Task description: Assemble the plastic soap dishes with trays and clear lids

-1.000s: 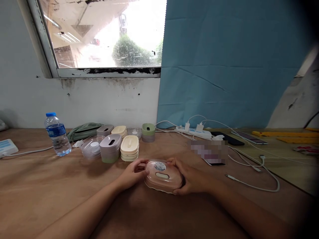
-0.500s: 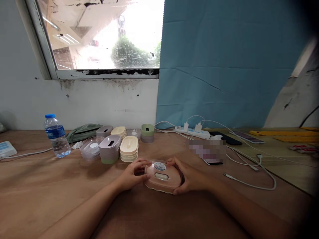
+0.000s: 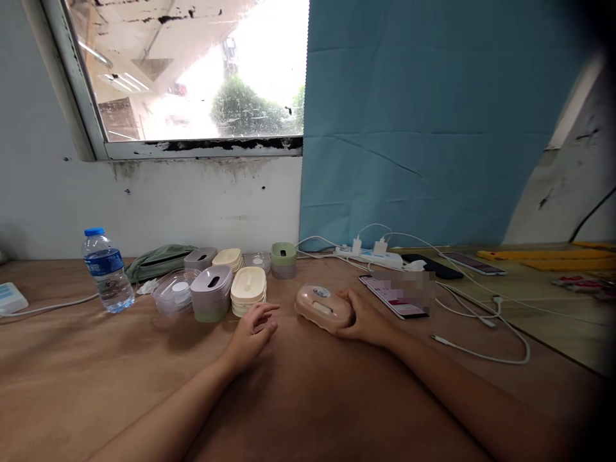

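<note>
A pinkish oval plastic container [image 3: 332, 314], with a slot in its top and a round printed sticker, is gripped at its right end by my right hand [image 3: 363, 319]. My left hand [image 3: 253, 333] is off the container, fingers apart and holding nothing. Just beyond its fingertips stands a stack of cream oval lids or trays [image 3: 248, 285]. Beside that stack is a lilac oval container with a green base [image 3: 212, 294]. What lies under the pink container is hidden.
Behind are a second cream stack [image 3: 228, 258], a green-and-grey container [image 3: 283, 260] and clear plastic tubs [image 3: 173, 298]. A water bottle [image 3: 108, 273] and green pouch [image 3: 158, 263] stand left. Right lie a phone [image 3: 389, 296], a power strip [image 3: 370, 256] and white cables [image 3: 481, 358].
My left hand has let go of the pink container and drawn left. My right hand has shifted the container forward, away from me. The view has moved slightly.
</note>
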### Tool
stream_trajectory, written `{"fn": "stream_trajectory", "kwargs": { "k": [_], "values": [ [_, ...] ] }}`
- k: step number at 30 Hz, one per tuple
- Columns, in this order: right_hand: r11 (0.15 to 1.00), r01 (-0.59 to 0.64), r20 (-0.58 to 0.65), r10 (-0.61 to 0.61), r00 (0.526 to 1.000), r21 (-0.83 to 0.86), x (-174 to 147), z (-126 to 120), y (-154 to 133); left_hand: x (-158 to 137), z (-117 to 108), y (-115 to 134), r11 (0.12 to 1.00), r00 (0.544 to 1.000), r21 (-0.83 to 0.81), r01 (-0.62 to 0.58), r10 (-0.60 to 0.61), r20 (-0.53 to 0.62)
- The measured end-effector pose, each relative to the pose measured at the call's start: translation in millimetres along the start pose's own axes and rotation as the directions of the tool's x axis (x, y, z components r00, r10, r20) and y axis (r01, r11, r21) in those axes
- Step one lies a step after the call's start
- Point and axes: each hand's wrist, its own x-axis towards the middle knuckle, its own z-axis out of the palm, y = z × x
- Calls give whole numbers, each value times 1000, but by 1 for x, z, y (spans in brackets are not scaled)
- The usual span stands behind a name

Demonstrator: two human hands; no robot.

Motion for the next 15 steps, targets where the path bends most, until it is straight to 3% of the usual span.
{"fn": "stream_trajectory", "kwargs": {
  "k": [3,8,15],
  "values": [
    [981,-113,-141,91,986,-160,9,3,12,2,-1,-2,998,997,19,52,-51,-49],
    [904,-217,-291,110,950,-369,34,18,23,3,2,-4,997,996,52,59,-56,-68],
    [818,-357,-411,166,897,-450,93,34,32,3,1,-3,996,997,77,40,-35,-70]
  ]
}}
